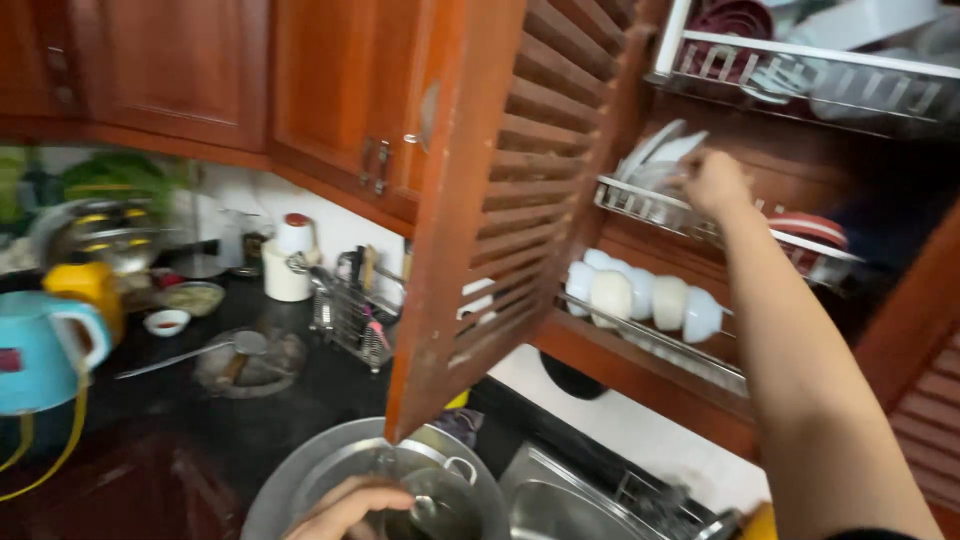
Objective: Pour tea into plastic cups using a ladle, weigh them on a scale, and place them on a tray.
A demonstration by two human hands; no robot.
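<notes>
Dim, warm indoor light; motion blur softens everything, with deep shadow inside the cabinet (880, 260).

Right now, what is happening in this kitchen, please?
A person stands at an open louvred cabinet door. The right hand reaches up to the white plates standing in the wire rack inside the cabinet. The left hand rests low, on the rim of a metal pot beside the sink. White bowls sit on the lower rack.

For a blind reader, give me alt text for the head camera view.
A person's right hand reaches plates on a wire rack inside an open louvred cupboard door. The left hand rests at a metal pot by the sink.
</notes>
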